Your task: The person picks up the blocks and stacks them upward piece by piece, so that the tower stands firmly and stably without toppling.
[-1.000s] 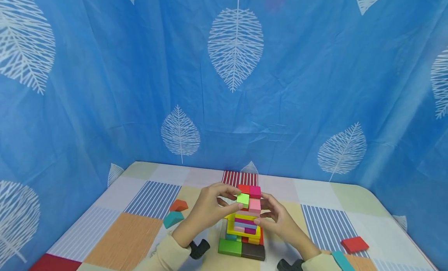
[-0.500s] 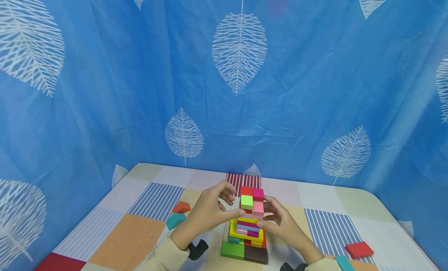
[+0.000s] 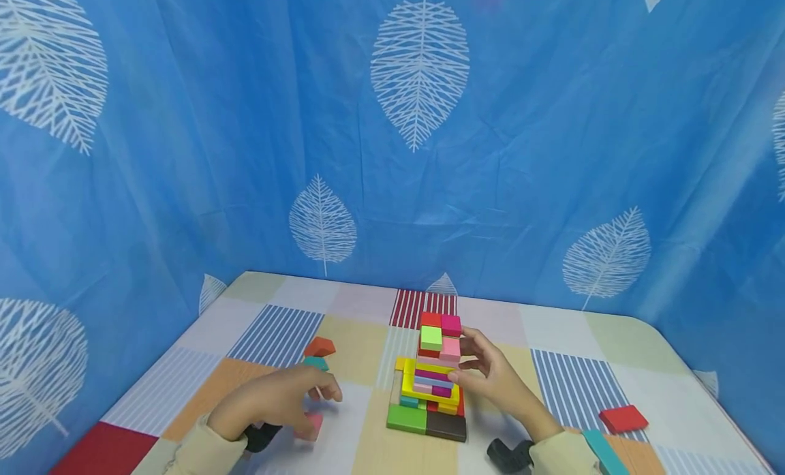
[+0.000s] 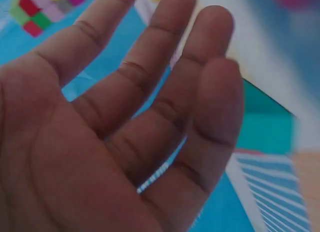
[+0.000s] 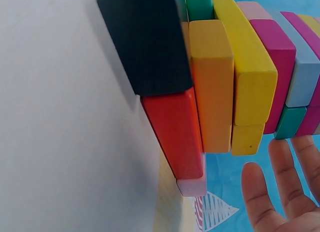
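A tower of colourful blocks (image 3: 434, 386) stands on the table, with a light green block (image 3: 431, 336) near its top. My right hand (image 3: 497, 376) is at the tower's right side, fingers loosely bent; in the right wrist view the fingertips (image 5: 280, 149) lie close to or against its blocks. Left of the tower, my left hand (image 3: 285, 396) is low over the table beside a pink block (image 3: 309, 426), partly hidden by the hand. In the left wrist view its fingers (image 4: 170, 97) are extended and hold nothing.
An orange block (image 3: 320, 346) and a teal block (image 3: 316, 362) lie beyond my left hand. At the right are a red block (image 3: 623, 418) and a long teal piece (image 3: 604, 451) by the right sleeve. A blue leaf-patterned curtain (image 3: 521, 155) surrounds the table.
My left hand has let go of the light green block, which stays on the tower, and has moved left and down to the pink block. The right hand has stayed by the tower.
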Tool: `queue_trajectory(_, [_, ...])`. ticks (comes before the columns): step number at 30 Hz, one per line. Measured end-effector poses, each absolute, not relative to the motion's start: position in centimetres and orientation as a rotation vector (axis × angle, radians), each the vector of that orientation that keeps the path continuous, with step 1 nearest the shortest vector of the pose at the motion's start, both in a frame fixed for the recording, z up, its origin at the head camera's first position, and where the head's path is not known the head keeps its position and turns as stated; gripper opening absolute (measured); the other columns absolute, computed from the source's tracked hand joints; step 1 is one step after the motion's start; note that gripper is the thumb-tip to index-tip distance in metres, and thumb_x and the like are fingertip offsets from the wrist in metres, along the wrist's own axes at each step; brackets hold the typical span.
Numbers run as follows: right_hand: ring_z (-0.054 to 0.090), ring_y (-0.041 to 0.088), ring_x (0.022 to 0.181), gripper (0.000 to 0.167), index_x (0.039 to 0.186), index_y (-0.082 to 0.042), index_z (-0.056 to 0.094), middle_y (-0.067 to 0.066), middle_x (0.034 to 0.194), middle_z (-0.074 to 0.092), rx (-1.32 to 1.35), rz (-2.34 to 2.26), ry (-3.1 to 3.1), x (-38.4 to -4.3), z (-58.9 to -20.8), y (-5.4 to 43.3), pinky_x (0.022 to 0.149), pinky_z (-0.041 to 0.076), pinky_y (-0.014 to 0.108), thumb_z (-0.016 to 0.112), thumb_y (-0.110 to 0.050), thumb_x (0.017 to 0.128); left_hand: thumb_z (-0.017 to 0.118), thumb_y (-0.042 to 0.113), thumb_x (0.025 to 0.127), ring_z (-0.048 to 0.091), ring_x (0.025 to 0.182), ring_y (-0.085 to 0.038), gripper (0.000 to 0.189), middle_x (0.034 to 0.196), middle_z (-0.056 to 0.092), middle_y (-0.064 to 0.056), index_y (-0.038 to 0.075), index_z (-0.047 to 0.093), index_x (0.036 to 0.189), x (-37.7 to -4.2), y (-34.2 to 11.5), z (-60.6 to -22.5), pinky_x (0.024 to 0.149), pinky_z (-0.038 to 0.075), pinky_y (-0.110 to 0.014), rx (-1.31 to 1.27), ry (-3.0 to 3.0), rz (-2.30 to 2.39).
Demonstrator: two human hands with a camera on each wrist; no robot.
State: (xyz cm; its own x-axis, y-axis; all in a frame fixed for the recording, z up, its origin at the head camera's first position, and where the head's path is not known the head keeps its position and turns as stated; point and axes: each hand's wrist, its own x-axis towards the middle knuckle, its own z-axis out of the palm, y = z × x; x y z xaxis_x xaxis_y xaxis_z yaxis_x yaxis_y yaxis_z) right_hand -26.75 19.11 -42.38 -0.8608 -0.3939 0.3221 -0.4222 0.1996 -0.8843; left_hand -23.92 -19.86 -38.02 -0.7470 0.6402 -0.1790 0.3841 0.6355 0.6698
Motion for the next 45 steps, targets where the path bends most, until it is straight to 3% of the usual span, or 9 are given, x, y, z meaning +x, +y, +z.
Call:
queue_trajectory(4, [0.062, 0.009, 0.116, 0.068, 0.153, 0.009, 0.045, 0.023, 0.133, 0.064, 0.829, 1.775, -2.402, -26.7, -42.2, 19.3, 0.098, 0.059, 0.034, 0.079, -0.008, 0.096, 0.095, -0.003, 0.070, 0.056, 0.087, -0.010, 0.045, 0.097, 0.062, 0.010, 0.019, 0.071, 0.101, -23.8, -21.2, -39.4, 0.074, 0.051, -0.032, 0.792, 2.506, 0.787])
queue_trajectory(10, [0.063, 0.010, 0.117, 0.069, 0.154, 0.006, 0.046, 0.023, 0.135, 0.064, 0.815, 1.786, -2.410, -26.8, -42.3, 19.3, 0.099, 0.058, 0.034, 0.079, -0.008, 0.095, 0.091, -0.008, 0.071, 0.049, 0.074, -0.010, 0.040, 0.082, 0.056, 0.005, 0.017, 0.068, 0.091, -23.4, -20.9, -39.8, 0.065, 0.042, -0.028, 0.721, 2.511, 0.867])
queue_trajectory(19, [0.062, 0.011, 0.119, 0.070, 0.155, 0.004, 0.046, 0.023, 0.137, 0.063, 0.823, 1.777, -2.421, -27.1, -42.4, 19.2, 0.100, 0.058, 0.033, 0.080, -0.011, 0.096, 0.090, 0.011, 0.087, 0.059, 0.093, -0.012, 0.028, 0.101, 0.066, 0.012, 0.014, 0.077, 0.111, -24.4, -19.0, -37.3, 0.080, 0.055, -0.035, 0.978, 2.632, 0.950])
queue_trajectory(24, [0.062, 0.012, 0.119, 0.070, 0.155, 0.006, 0.045, 0.024, 0.136, 0.064, 0.849, 1.781, -2.402, -27.0, -42.2, 19.2, 0.099, 0.058, 0.033, 0.080, -0.011, 0.096, 0.088, 0.016, 0.092, 0.062, 0.097, -0.016, 0.031, 0.108, 0.071, 0.008, 0.011, 0.079, 0.121, -25.1, -16.6, -35.6, 0.083, 0.058, -0.038, 1.094, 2.735, 1.105])
queue_trajectory(32, [0.062, 0.013, 0.119, 0.070, 0.154, 0.006, 0.046, 0.024, 0.135, 0.064, 0.875, 1.783, -2.383, -26.9, -42.2, 19.3, 0.099, 0.058, 0.035, 0.079, -0.010, 0.095, 0.089, 0.019, 0.092, 0.062, 0.100, -0.016, 0.038, 0.115, 0.076, 0.001, 0.008, 0.077, 0.126, -25.8, -11.9, -33.0, 0.085, 0.057, -0.031, 1.212, 2.811, 1.229])
queue_trajectory(41, [0.064, 0.013, 0.117, 0.067, 0.153, 0.007, 0.046, 0.023, 0.131, 0.066, 0.894, 1.792, -2.384, -27.0, -42.3, 19.4, 0.099, 0.057, 0.033, 0.077, -0.008, 0.096, 0.090, 0.018, 0.090, 0.065, 0.110, -0.019, 0.042, 0.120, 0.074, -0.001, 0.009, 0.074, 0.128, -26.8, -7.3, -31.8, 0.096, 0.058, -0.039, 1.267, 2.761, 1.216])
queue_trajectory(45, [0.064, 0.012, 0.116, 0.066, 0.153, 0.008, 0.046, 0.021, 0.131, 0.065, 0.917, 1.794, -2.368, -27.1, -42.4, 19.4, 0.099, 0.057, 0.033, 0.077, -0.006, 0.096, 0.091, 0.022, 0.090, 0.063, 0.109, -0.018, 0.044, 0.119, 0.075, 0.000, 0.010, 0.074, 0.129, -27.3, -5.7, -31.9, 0.093, 0.057, -0.040, 1.253, 2.797, 1.126])
